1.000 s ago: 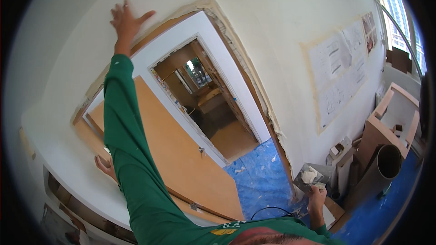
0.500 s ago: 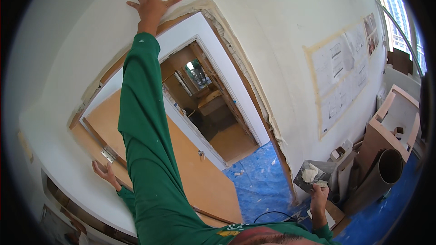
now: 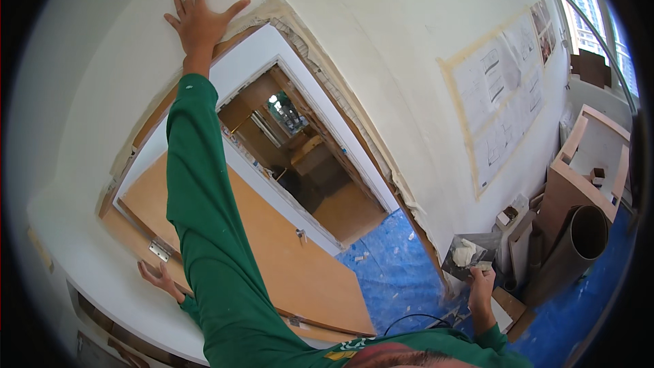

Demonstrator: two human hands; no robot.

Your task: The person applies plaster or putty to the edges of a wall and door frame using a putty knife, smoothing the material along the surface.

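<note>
My left arm, in a long green sleeve, stretches up across the doorway. My left hand (image 3: 197, 24) is spread on the white wall above the frame's upper corner, its fingers apart and marked with white specks. At the lower right, my right hand (image 3: 481, 293) grips the lower edge of a flat grey putty plate (image 3: 486, 246). A lump of white putty (image 3: 464, 253) lies on it. Beside the door hinge (image 3: 159, 251) shows another hand (image 3: 163, 279) with a green cuff; its arm is hidden behind mine, and I cannot tell whose it is.
A wooden door (image 3: 272, 232) stands at the white door frame (image 3: 334, 126). Blue sheeting (image 3: 392, 266) covers the floor. At right are a brown tube (image 3: 569, 259), a pinkish wooden frame (image 3: 569, 177) and taped drawings (image 3: 494, 88). A dark cable (image 3: 412, 317) curves low in front.
The view has shifted slightly, so my raised left hand and the doorway appear farther left and my left hand a little lower. My left hand stays on the wall; my right still holds the putty plate.
</note>
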